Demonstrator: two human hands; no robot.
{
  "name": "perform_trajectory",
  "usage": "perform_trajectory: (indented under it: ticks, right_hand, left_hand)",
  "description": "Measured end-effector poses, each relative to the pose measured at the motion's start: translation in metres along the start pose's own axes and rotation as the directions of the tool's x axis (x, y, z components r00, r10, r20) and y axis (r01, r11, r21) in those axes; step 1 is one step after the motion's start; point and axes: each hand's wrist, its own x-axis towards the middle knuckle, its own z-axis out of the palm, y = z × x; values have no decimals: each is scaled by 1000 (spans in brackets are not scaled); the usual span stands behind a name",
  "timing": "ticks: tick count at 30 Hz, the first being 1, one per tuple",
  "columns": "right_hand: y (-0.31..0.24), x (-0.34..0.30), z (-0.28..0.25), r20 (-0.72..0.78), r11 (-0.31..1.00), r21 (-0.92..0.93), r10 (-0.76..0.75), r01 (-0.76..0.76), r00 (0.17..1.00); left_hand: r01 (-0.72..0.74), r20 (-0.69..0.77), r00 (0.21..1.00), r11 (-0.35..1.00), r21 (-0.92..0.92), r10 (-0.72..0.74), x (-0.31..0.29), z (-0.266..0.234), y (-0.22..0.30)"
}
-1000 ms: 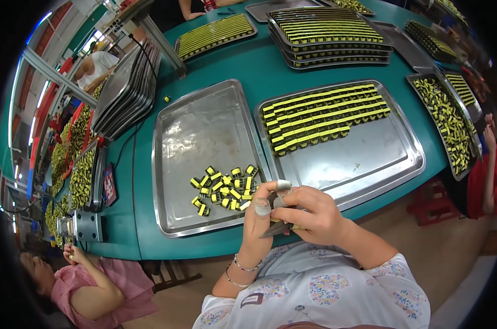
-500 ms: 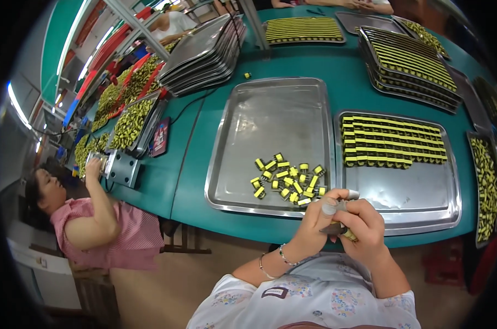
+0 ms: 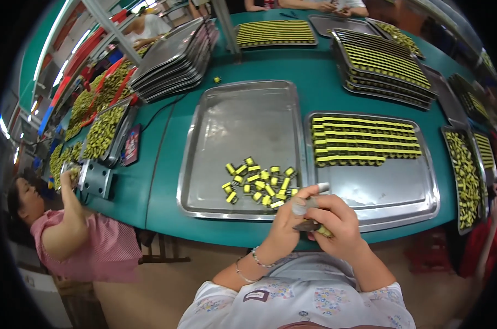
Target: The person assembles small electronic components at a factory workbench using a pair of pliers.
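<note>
My two hands meet in front of the trays' near edge. My left hand (image 3: 286, 223) is closed in a pinch, and whatever sits in its fingers is hidden. My right hand (image 3: 339, 222) is wrapped round a small tool (image 3: 308, 225) with a dark metal tip and what looks like a yellowish handle. Pale covers sit on some fingertips. Beyond my left hand, a metal tray (image 3: 243, 118) holds a loose heap of small yellow-and-black transformers (image 3: 264, 180). To the right, a second tray (image 3: 391, 192) carries similar transformers (image 3: 366, 141) in tight rows.
Stacked filled trays (image 3: 385, 68) stand at the far right, and empty trays (image 3: 171, 60) are piled at the far left. A tray of loose parts (image 3: 461, 178) lies at the right edge. A co-worker (image 3: 78, 236) sits at left beside a metal block fixture (image 3: 96, 178).
The view has shifted, so the table and trays appear farther left. My hands stay together in nearly the same hold; the heap and rows look unchanged.
</note>
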Motion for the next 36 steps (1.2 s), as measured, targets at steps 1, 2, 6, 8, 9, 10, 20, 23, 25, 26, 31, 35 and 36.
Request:
perform_trajectory:
  ticks: [1,2,6,8,9,10,20,23,25,26,31,35,36]
  right_hand:
    - [0,-2,1,21,1000,6,24,-24,999]
    - [2,-2,3,15,999,-13,33,-33,999]
    - [7,-7,5,-32,999,-13,-32,32,999]
    - [7,-11,6,-48,999,4,-31,32,998]
    - [6,-13,5,-44,1000,9,-16,17,999]
    - [5,-13,5,-47,1000,2,-13,13,999]
    - [-2,-25,-33,-193,985,-145,62,-91,979]
    - [18,-25,-63,-348,955,-197,142,-220,927]
    - [36,-23,-90,-408,913,-258,193,-316,892]
    - [45,-21,-104,-427,881,-298,221,-367,877]
    - [85,-27,-137,-404,776,-433,288,-459,868]
    - [92,-25,-137,-305,739,-477,368,-476,878]
    - [93,-23,-135,-273,734,-487,388,-475,880]
  left_hand:
    - [-34,1,999,999,-12,34,0,-1,0]
    - [-67,1,998,997,-23,67,1,-1,0]
    - [-66,-13,998,998,20,66,3,-2,-6]
    - [-38,4,999,999,5,38,2,-3,-1]
    - [-27,29,999,999,30,26,1,-4,1]
    - [-18,52,999,998,56,15,0,-3,3]
    - [-241,-206,932,936,257,297,11,-12,15]
    - [-307,-220,863,817,488,455,9,-21,24]
    - [-326,-211,842,780,534,497,9,-30,26]
    - [-327,-200,850,786,524,487,10,-34,26]
    - [-316,-222,851,802,507,476,11,-43,21]
    - [-338,-156,856,761,554,493,11,-44,17]
    - [-332,-155,856,753,568,494,10,-44,16]
